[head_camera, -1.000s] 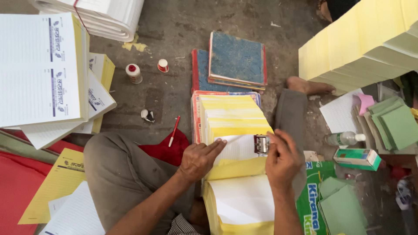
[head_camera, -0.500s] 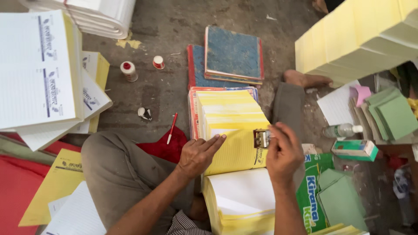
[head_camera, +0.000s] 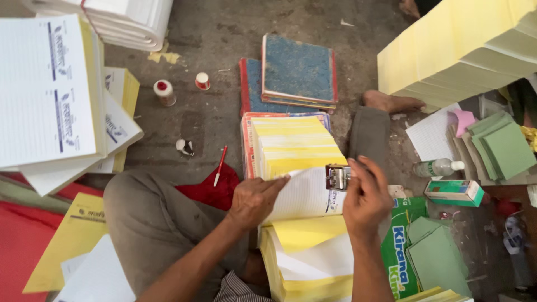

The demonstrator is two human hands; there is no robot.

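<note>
Gripping the metal numbering stamp [head_camera: 338, 177] in the right hand [head_camera: 366, 197], pressing it down, while flattening the lined white sheet [head_camera: 305, 196] with the open left hand [head_camera: 254, 200], steadying the yellow-and-white pad stack [head_camera: 310, 263].

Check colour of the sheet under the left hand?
White ruled sheet, head view, under the left hand.

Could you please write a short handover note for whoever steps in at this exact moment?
Left hand presses flat on a white lined sheet over the paper stack.
Right hand grips a metal stamping tool at that sheet's upper right corner.
Done, apparently: yellow sheets fanned out above.
Left: the white-and-yellow stack below.
Spare: two small bottles on the floor, upper left.
</note>
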